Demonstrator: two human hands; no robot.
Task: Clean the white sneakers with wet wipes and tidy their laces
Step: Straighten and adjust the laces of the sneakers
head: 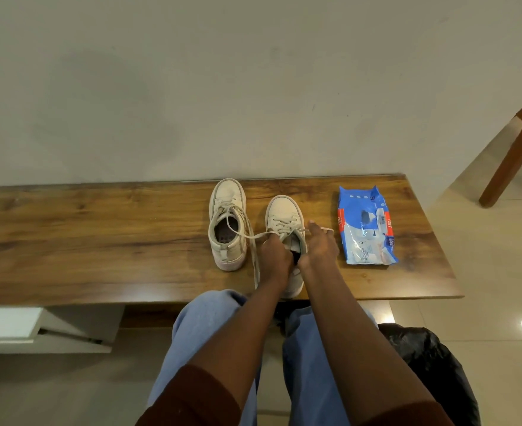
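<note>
Nearest the camera, the person's knees in light blue trousers (204, 327) sit close to the long wood-grain table (99, 241), likely so both arms reach without stretching. At its front edge stands one white canvas high-top sneaker (284, 210), heel towards the person, which puts the eyelets under the fingers. The left hand (276, 256) is curled at the sneaker's opening, gripping the cream laces (253, 236). The right hand (318, 245) pinches another strand, whose tip pokes out to the right. It looks like tightening or tying. Just to the left and slightly farther back, the matching white high-top sneaker (227, 192) waits with its laces loose. To the right, near at hand for wiping, lies the blue-and-white plastic wet-wipe pack (365, 229).
</note>
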